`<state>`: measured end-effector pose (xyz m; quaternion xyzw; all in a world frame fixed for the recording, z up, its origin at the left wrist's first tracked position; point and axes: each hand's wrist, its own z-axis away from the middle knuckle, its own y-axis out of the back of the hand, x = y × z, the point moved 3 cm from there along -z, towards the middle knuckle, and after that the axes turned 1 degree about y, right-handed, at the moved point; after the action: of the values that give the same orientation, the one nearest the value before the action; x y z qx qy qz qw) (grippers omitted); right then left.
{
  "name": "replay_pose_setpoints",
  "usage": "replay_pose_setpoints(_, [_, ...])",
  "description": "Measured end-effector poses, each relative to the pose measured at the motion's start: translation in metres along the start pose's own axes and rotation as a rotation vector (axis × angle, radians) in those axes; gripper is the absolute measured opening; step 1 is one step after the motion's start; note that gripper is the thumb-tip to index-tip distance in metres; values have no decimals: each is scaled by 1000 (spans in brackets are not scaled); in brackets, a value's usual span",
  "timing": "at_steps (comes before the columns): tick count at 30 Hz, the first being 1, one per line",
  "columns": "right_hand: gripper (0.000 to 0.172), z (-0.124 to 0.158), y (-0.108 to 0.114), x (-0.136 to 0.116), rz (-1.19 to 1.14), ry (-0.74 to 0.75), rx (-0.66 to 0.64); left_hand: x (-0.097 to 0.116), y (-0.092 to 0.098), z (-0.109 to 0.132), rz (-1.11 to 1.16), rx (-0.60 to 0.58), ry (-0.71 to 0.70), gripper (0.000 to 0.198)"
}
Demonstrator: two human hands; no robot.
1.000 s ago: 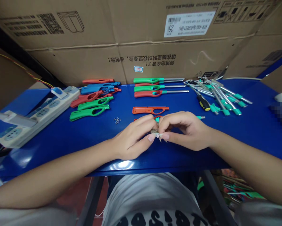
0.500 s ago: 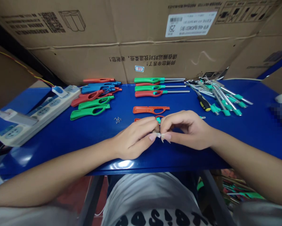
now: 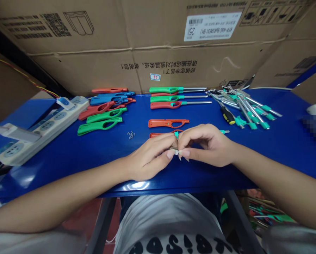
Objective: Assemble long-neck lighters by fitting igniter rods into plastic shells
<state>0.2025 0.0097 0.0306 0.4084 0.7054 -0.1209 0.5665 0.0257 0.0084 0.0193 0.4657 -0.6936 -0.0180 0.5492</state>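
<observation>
Low over the front of the blue table, my left hand [image 3: 152,157] pinches a small whitish piece [image 3: 176,152] between thumb and fingers. My right hand [image 3: 210,146] meets it from the other side, thumb and fingertips closed at the piece's right end. Its exact kind is too small to tell. Just behind the fingers lies a red lighter shell [image 3: 156,135], mostly hidden, with a teal trigger [image 3: 176,134] showing. A teal and metal tip [image 3: 224,131] sticks out past my right hand. Farther back is an orange shell half [image 3: 168,123].
Several coloured lighter shells [image 3: 102,126] lie left, beside a white power strip [image 3: 44,127]. Small screws [image 3: 130,135] sit mid-table. Lighters with metal tubes [image 3: 168,105] line the back. Right are a screwdriver [image 3: 228,115] and a heap of tube parts [image 3: 249,109]. Cardboard [image 3: 94,67] stands behind.
My hands stay together at the small piece, with hardly any finger movement. The whole view has shifted very slightly.
</observation>
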Motion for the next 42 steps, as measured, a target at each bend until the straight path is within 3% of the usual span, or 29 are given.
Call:
replay_pose_setpoints(21, [16, 1, -5, 4, -277, -78, -2, -1, -2, 2, 127, -21, 46, 38])
replay_pose_setpoints(36, [13, 0, -5, 13, -409, -104, 0, -11, -12, 5, 346, 0, 243, 40])
replay_pose_setpoints(42, [18, -1, -5, 13, -399, -159, 6, -8, -10, 4, 367, -4, 201, 38])
